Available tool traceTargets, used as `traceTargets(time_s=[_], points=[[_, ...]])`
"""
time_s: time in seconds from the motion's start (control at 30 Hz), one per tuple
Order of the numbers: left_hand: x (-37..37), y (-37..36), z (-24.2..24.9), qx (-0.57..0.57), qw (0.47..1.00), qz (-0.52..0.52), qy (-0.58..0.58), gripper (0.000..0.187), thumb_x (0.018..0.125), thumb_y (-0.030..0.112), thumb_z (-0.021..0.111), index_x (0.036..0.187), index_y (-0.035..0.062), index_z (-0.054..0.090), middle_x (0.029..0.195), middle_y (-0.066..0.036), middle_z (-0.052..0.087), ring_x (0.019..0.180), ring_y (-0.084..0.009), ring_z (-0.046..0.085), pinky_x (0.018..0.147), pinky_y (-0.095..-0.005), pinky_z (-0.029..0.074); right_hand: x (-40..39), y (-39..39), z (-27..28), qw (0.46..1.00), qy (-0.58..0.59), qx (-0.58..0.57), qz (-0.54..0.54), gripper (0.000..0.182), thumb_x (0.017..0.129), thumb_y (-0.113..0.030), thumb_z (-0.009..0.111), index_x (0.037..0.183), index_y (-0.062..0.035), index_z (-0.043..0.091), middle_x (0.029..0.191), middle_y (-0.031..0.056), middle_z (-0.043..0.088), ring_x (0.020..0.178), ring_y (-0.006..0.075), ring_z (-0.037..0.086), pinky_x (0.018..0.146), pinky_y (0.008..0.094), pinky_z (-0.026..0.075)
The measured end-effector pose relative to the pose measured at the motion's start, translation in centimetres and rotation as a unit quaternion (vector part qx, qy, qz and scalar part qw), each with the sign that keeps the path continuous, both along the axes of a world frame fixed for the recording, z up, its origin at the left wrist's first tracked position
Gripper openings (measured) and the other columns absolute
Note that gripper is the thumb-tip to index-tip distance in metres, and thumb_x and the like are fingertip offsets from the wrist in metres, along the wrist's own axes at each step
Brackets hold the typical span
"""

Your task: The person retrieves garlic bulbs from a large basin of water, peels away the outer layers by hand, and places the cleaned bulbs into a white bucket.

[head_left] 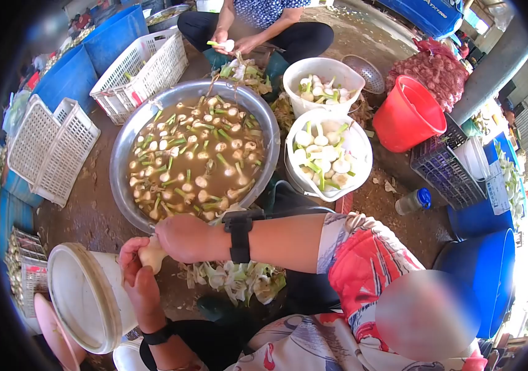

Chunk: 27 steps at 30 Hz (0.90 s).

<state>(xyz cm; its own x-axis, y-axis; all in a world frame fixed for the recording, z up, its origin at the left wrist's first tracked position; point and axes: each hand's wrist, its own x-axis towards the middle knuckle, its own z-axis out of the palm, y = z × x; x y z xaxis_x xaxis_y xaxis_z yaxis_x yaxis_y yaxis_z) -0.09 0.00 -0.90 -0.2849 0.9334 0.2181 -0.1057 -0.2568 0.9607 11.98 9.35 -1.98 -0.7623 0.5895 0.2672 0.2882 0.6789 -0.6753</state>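
Observation:
Near the lower rim of a wide metal basin [117, 179], both hands meet at one pale garlic bulb [152, 255]. My left hand [141, 281] has its fingers curled round the bulb from the left and below. Over its upper right side is my right hand [183, 238], closed, its fingers mostly hidden behind the back of the hand. Brown water in the basin carries several floating bulbs with short green stems. Peeled leaves [239, 279] lie on the ground below the basin. A white bucket [363, 154] of trimmed bulbs stands right of the basin.
A person [264, 28] sits opposite, holding a bulb. Another white bucket [347, 71], a red bucket [403, 120] and a lidded jar [413, 202] are at right. White crates [140, 74] stand at upper left. A large white tub [81, 297] is beside my left hand.

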Motion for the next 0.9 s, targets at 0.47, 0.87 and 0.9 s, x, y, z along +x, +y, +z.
traceTargets(time_s=[0.47,0.87,0.9], points=[[-1.7,0.6,-1.1,-0.03,0.971,-0.097,-0.217,0.062,0.07,0.013,0.059,0.124,-0.0009,0.031,0.116,-0.013,0.043,0.104,-0.0229,0.045,0.088,-0.0321,0.037,-1.4,4.2,0.1,0.99,-0.109,-0.08,0.048,0.019,0.079,-0.015,0.042,0.082,-0.0008,0.055,0.058,0.013,0.051,0.054,0.0242,0.057,0.045,0.0353,0.046],[-0.5,0.2,-1.1,-0.142,0.975,-0.038,-0.167,0.043,0.075,0.02,0.057,0.111,0.0022,0.042,0.102,-0.009,0.05,0.094,-0.0191,0.051,0.081,-0.0301,0.042,-0.7,3.4,3.1,0.946,0.135,-0.189,-0.226,0.025,0.083,-0.02,0.04,0.07,-0.0018,0.049,0.061,0.019,0.054,0.054,0.0325,0.054,0.052,0.04,0.045],[-0.8,0.1,-1.1,-0.137,0.964,-0.047,-0.221,0.048,0.073,0.021,0.06,0.112,0.0021,0.04,0.1,-0.009,0.05,0.092,-0.0191,0.052,0.079,-0.0292,0.044,0.6,4.7,4.0,0.925,0.164,-0.28,-0.198,0.025,0.083,-0.022,0.04,0.071,-0.0031,0.05,0.06,0.0174,0.054,0.053,0.0314,0.055,0.052,0.0394,0.045]])
